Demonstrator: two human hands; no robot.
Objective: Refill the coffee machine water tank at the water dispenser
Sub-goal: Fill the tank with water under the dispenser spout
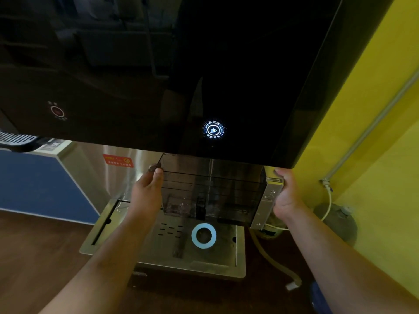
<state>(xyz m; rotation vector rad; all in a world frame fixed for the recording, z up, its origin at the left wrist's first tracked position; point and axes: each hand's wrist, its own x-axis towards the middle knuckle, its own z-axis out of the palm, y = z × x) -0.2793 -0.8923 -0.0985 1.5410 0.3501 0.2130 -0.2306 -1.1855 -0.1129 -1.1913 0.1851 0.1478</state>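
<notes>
Smoky see-through tank, steel right end, grasped at both ends by left hand and right hand; rim just under dispenser, tray below.

One wide-angle head cam looks fwd & down, close on water tank btwn left hand & right hand; dispenser front above hands.

Stretching both arms forward, holding left hand and right hand palms inward, level, apart, gripping with curled fingers.
</notes>
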